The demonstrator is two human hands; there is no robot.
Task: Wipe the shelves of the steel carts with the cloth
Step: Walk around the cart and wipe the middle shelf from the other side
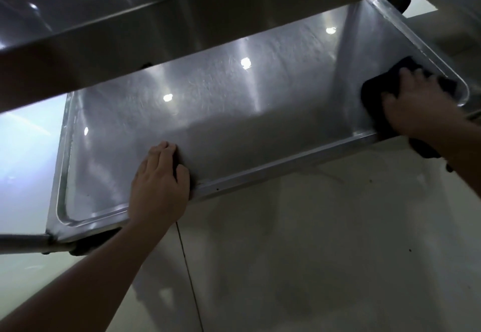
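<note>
Right hand (421, 105) presses flat on the soft, limp cloth (374, 89) at shelf's (221, 112) three o'clock; left hand (158, 183) spread, bracing the rim.

Dim, soft footage — ceiling-light glare dots the steel shelf (208, 112), the upper shelf (130, 6) blurred and edges bowed.

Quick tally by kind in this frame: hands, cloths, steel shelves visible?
Hands: 2, left hand braced on the lower shelf's front rim, right hand pressing the cloth.
Cloths: 1, black cloth.
Steel shelves: 2, lower shelf and upper shelf.
Total: 5
</note>
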